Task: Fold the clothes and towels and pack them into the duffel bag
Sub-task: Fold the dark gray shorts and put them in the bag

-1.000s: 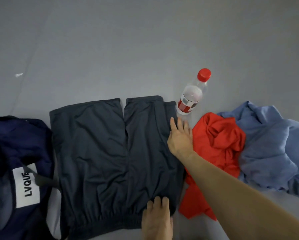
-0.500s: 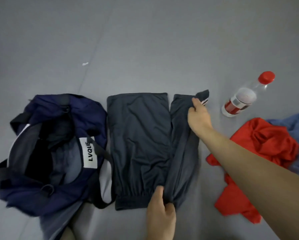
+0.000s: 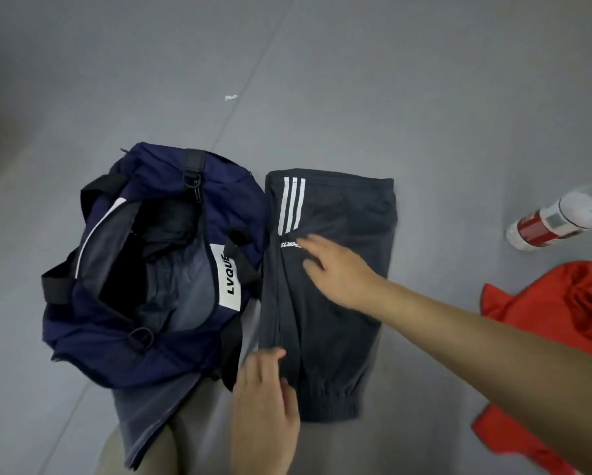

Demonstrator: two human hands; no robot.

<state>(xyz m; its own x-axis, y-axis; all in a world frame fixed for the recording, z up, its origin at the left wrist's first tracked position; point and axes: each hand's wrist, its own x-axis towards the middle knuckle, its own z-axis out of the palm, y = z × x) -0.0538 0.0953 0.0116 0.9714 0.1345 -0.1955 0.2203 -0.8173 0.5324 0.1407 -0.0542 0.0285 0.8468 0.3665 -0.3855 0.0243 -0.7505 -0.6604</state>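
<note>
- Dark grey sports shorts [image 3: 332, 337]: lie on the grey floor [image 3: 356, 80], folded lengthwise to one leg's width. The white side stripes [image 3: 291, 205] face up at the far end and the elastic waistband [image 3: 335, 399] is toward the person. The left edge lies just beside the open navy duffel bag [image 3: 123, 344].
- Handling (a judgement): thin, light synthetic cloth, soft and probably slippery, with no stiffness. The layers may slide apart when lifted. It is best taken at waistband and hem together, or carried on a flat palm under the fold.
- Right hand [image 3: 342, 269]: the arm reaches in from the right. The palm is down on the middle of the shorts, with the fingers [image 3: 313, 241] straight and spread, pressing the fold flat.
- Left hand [image 3: 265, 399]: rests back up at the waistband's left corner. Blur hides whether its fingers pinch the folded edge or only press it.
- Water bottle [image 3: 555, 222] and red garment [image 3: 561, 310]: lie on the floor to the right, apart from the shorts.
</note>
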